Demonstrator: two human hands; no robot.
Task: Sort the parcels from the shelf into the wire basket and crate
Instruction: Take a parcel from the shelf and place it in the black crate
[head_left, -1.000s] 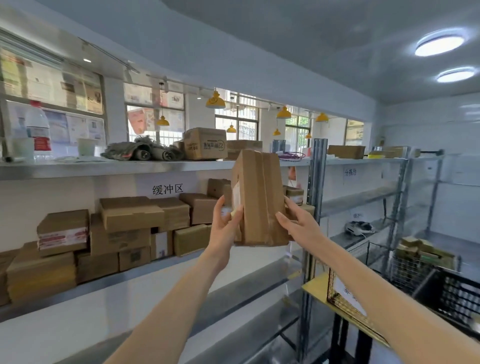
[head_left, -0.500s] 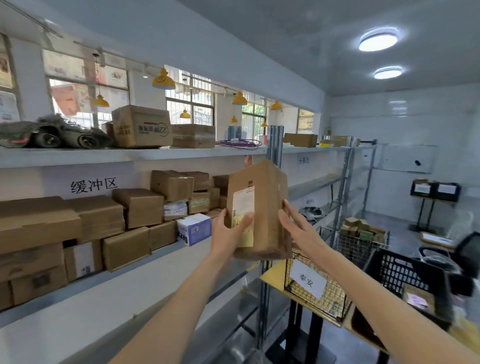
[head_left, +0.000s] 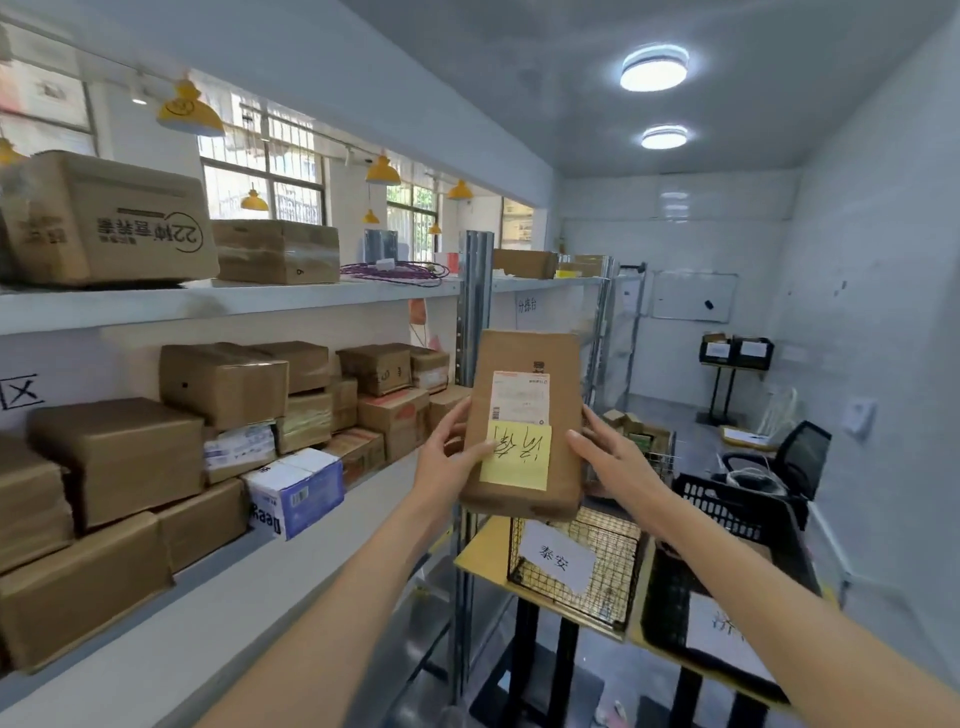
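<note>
Cardboard parcel (head_left: 524, 415) upright (label facing) — between left grip (head_left: 448, 457) | right grip (head_left: 613, 462)

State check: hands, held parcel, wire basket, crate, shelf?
Left hand: grips parcel's left edge.
Right hand: fingers straight against parcel's right side.
Parcel: held upright, label and yellow note facing camera.
Wire basket: below parcel, contents not visible.
Crate: on stand, contents unclear.
Shelf: stacked with boxes.
</note>
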